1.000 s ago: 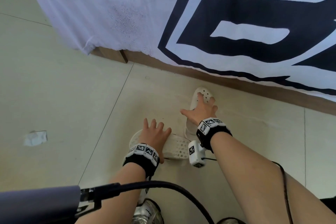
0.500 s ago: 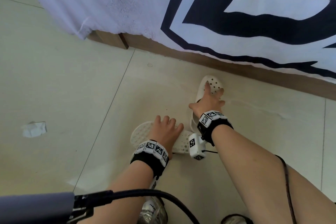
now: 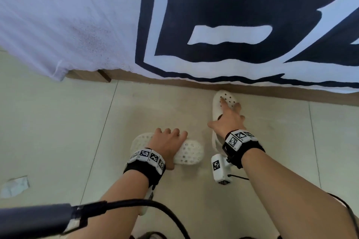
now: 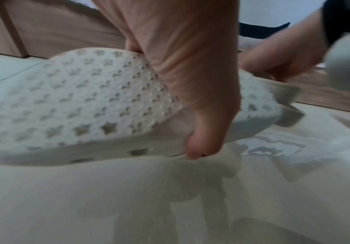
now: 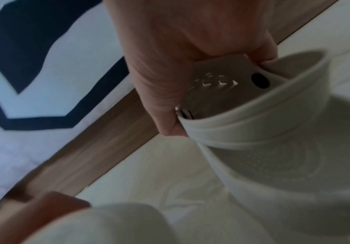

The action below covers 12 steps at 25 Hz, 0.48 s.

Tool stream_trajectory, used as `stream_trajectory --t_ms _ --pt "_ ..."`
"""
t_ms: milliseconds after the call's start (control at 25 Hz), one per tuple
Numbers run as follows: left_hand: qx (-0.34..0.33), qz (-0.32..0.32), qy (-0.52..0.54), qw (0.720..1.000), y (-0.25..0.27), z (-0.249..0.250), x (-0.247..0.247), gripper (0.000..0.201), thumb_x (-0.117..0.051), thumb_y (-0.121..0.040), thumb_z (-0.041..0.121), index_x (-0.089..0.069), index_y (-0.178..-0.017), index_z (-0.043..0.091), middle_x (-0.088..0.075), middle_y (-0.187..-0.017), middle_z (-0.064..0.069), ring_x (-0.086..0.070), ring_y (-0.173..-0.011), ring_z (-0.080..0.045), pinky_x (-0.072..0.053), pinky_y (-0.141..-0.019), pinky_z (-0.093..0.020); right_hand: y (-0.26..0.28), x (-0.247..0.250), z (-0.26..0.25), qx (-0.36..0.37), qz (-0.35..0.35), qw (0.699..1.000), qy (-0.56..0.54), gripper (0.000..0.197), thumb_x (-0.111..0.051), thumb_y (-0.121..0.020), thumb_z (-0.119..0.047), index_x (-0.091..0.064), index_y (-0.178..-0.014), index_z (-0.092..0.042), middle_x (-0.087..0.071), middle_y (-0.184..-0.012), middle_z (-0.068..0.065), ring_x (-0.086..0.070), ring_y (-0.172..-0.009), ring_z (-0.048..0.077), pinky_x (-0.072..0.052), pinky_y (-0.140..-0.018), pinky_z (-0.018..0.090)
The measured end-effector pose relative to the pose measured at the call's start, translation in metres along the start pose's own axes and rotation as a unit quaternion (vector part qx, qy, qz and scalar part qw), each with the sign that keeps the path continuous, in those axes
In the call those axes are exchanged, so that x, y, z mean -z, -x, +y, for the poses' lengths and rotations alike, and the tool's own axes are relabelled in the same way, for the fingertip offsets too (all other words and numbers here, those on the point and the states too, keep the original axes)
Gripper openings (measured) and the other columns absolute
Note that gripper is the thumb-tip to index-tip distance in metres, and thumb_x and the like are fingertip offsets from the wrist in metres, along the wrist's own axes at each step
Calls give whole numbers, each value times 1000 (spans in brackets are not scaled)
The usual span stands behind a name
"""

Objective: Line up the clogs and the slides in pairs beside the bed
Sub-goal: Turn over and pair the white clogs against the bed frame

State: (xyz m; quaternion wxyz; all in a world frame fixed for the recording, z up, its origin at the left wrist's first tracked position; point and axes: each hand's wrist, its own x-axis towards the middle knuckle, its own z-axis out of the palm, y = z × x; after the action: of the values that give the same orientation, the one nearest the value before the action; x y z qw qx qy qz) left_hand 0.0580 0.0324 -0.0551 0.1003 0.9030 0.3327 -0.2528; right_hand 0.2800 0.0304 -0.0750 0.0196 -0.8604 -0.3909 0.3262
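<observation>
Hanging over the wooden frame, the bed [image 3: 194, 15] edges a pale floor [image 3: 58, 122] where both white clogs are in hand. The upright clog [image 3: 225, 99] points its toe at the frame, the right hand [image 3: 227, 120] curled in a tight grip on its upper. The overturned clog [image 3: 191, 152] lies crosswise, sole up, clasped by the left hand [image 3: 167, 141]. Pairing seems under way; next, I judge, comes flipping that one and setting it parallel beside its mate.

We cannot see the left hand's [image 3: 168, 142] fingertips — they curl over the far edge of the upturned clog [image 3: 189, 152], covering its middle. The right hand [image 3: 227, 122] hides the other clog's [image 3: 223, 101] heel. Both wrist views are blurred, and the bed cover [image 3: 77, 15] runs off the top edge.
</observation>
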Motion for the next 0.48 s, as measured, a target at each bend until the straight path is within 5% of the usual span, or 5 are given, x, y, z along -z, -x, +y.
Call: stream_trajectory --t_ms 200,320,480 --pt "-45 154 110 981 -39 9 59 92 -86 -52 60 -49 -122 13 -65 -115 -4 -66 -88 -28 -53 -72 -38 0 46 71 -72 27 995 -57 96 -77 -75 -33 -23 -154 -39 -13 -157 9 -33 -129 44 -47 -91 54" --pt "-71 294 185 935 -60 40 92 92 -95 -41 56 -51 -109 13 -67 -99 -7 -62 -87 -30 -53 -64 -37 3 62 100 -94 42 994 -46 97 -79 -75 -33 -23 -153 -44 -9 -161 5 -34 -130 40 -48 -92 54" --pt "-101 402 270 869 -81 83 125 94 -90 -40 64 -52 -113 19 -66 -103 0 -46 -98 -21 -34 -86 -39 2 77 124 -90 56 994 -31 97 -81 -70 -34 -26 -150 -48 -10 -161 4 -35 -128 40 -50 -91 55"
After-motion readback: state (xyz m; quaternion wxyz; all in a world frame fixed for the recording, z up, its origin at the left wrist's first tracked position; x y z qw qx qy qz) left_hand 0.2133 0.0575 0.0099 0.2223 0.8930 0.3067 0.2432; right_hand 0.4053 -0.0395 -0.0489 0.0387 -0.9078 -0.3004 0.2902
